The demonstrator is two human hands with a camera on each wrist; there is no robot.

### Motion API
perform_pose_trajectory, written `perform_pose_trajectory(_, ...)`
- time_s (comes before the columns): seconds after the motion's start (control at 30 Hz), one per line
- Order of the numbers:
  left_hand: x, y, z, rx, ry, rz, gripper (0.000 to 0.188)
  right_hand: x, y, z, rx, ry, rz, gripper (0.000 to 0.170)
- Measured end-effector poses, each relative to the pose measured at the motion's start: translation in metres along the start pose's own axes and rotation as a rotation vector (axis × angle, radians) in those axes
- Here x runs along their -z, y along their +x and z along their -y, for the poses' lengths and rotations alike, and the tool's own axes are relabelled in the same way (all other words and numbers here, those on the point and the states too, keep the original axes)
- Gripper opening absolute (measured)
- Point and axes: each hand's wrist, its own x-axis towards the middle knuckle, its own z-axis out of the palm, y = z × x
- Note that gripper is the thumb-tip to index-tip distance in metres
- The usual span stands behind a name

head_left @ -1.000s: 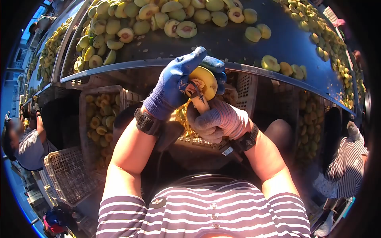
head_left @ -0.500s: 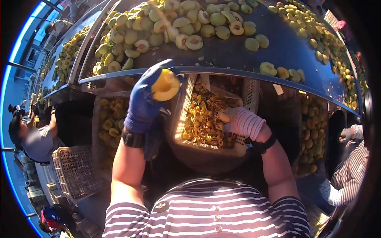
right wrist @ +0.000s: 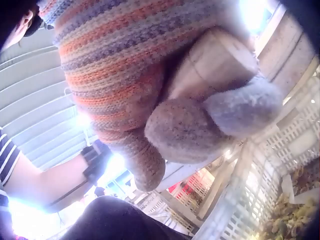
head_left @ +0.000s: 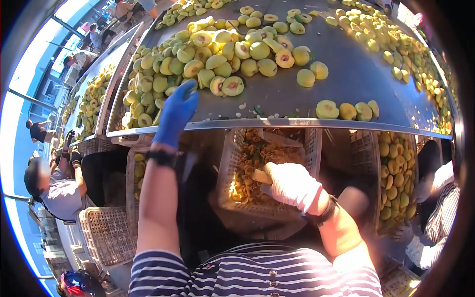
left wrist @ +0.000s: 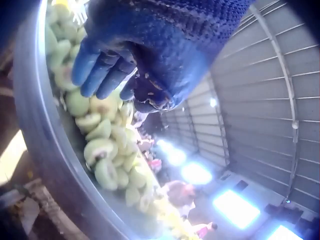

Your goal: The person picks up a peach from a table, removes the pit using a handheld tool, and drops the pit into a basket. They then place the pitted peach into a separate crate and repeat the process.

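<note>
My left hand (head_left: 177,111), in a blue coated glove, reaches over the table's metal rim to the near edge of a pile of halved yellow-green peaches (head_left: 215,62). Its fingers (left wrist: 92,75) are loosely extended above the fruit in the left wrist view, and no peach shows in the palm. My right hand (head_left: 294,185), in a striped knit glove, grips a pitting tool by its wooden handle (right wrist: 215,62). The tool's metal end is hidden. Beneath that hand stands a plastic crate (head_left: 225,171) holding cut-out scraps (head_left: 250,158).
The metal table (head_left: 277,106) has a raised front rim (head_left: 237,123). Several peach halves (head_left: 348,111) lie near it on the right. A crate of peaches (head_left: 393,173) stands at right, and stacked crates (head_left: 106,235) at left. Other people work on both sides.
Both hands worked on a peach half with the tool; then they parted, the left carrying the peach. Now the left is without it, farther forward over the pile; the right stays above the scrap crate.
</note>
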Motion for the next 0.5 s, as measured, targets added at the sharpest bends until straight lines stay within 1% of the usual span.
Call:
perform_pose_trajectory(0.03,-0.02,0.021,-0.003,-0.051,0.025,0.033,0.051,-0.005,-0.001,-0.007,0.034,0.088,-0.081,0.026)
perform_pose_trajectory(0.07,-0.04,0.056,0.023,-0.23,0.231,0.016,0.052,-0.005,0.0,-0.009,0.013,0.104,-0.086,0.025)
perform_pose_trajectory(0.1,-0.053,0.065,0.015,-0.409,0.435,0.001,0.053,-0.004,0.002,-0.009,-0.012,0.12,-0.089,0.025)
perform_pose_trajectory(0.13,-0.065,0.069,0.009,-0.194,0.394,0.033,0.05,-0.006,0.005,-0.011,-0.008,0.126,-0.122,0.025)
perform_pose_trajectory(0.2,-0.068,0.071,0.005,-0.129,0.392,0.093,0.047,-0.013,0.008,-0.013,0.003,0.142,-0.182,0.025)
perform_pose_trajectory(0.27,-0.067,0.075,0.022,-0.17,0.447,0.036,0.04,-0.011,0.014,-0.006,-0.033,0.202,-0.161,0.025)
perform_pose_trajectory(0.37,-0.061,0.065,0.016,0.031,0.323,0.132,0.038,-0.005,0.024,0.007,-0.067,0.302,-0.155,0.028)
perform_pose_trajectory(0.43,-0.062,0.05,0.019,0.039,0.194,0.171,0.04,-0.012,0.032,0.007,-0.073,0.359,-0.232,0.031)
perform_pose_trajectory(0.47,-0.066,0.041,0.021,0.032,0.099,0.179,0.04,-0.012,0.033,0.009,-0.117,0.458,-0.29,0.034)
perform_pose_trajectory(0.5,-0.071,0.033,0.023,0.021,0.004,0.184,0.04,-0.018,0.038,0.002,-0.07,0.563,-0.358,0.034)
